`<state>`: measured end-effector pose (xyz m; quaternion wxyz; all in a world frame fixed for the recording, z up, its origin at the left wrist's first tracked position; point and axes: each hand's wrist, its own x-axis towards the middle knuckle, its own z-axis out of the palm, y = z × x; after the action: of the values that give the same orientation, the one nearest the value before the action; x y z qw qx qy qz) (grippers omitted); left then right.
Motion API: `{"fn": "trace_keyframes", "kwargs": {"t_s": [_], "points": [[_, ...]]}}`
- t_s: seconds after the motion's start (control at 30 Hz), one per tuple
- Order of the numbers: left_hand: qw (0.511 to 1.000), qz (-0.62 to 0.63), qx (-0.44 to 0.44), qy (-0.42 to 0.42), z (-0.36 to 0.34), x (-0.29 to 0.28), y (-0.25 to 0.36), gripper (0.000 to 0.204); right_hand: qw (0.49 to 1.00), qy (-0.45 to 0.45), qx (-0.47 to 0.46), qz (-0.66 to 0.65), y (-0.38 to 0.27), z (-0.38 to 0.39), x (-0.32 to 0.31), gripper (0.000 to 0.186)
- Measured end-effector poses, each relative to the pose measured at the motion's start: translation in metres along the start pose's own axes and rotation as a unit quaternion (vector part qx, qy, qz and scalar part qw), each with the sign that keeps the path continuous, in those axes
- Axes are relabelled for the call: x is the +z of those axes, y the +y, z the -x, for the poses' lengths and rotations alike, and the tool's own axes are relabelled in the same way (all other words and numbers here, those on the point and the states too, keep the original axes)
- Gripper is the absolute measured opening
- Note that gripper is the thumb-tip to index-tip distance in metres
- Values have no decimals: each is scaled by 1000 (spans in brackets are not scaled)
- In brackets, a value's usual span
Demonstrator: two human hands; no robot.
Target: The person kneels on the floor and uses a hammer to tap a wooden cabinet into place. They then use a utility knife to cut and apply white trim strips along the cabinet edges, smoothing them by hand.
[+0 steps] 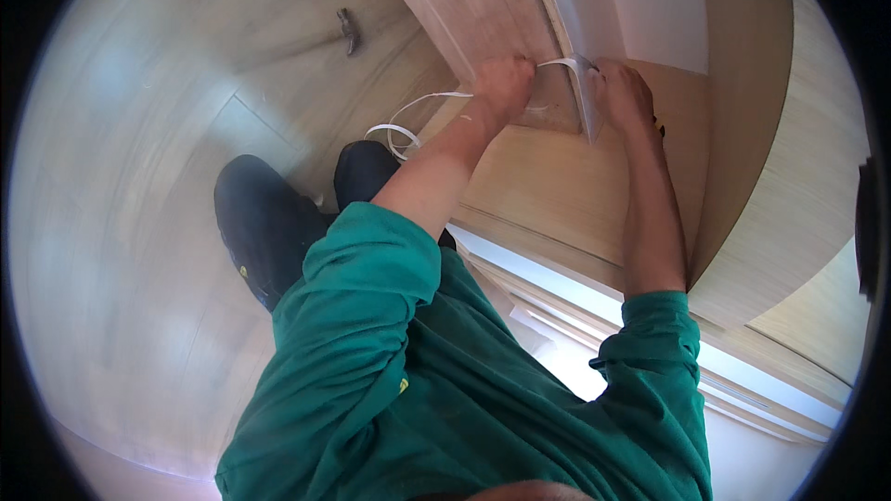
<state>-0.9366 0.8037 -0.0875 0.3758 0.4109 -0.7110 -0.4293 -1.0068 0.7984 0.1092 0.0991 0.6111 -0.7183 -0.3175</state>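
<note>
White strip (557, 62): clasped in left hand (506, 85) left of panel edge (551, 14), reaching across to it; trailing slack farther left, apparently not yet fixed. Right hand (624, 93): curled just right of panel edge, grasp unclear.

Wht strip (558, 61); L grip (506, 85) on it

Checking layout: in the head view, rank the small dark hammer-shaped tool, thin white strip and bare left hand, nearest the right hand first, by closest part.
1. Thin white strip: just left of the right hand.
2. Left hand: farther left.
3. Small dark hammer-shaped tool: on the floor, upper left.
</note>
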Motion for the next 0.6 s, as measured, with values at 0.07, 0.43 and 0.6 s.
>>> {"fn": "trace_keyframes", "kwargs": {"t_s": [0.07, 0.43, 0.6], "points": [[1000, 6, 0, -5, -1, 2, -2, 17, 1000, 12, 5, -9, -6, -1, -2, 23], [999, -19, 2, -46, -1, 5, -9, 14, 998, 38, 3, -50, 6, -4, 22, 25], [999, -34, -1, -25, 5, 16, -9, 16, 1000, 7, -1, -16, 2, -3, 5, 28]]}}
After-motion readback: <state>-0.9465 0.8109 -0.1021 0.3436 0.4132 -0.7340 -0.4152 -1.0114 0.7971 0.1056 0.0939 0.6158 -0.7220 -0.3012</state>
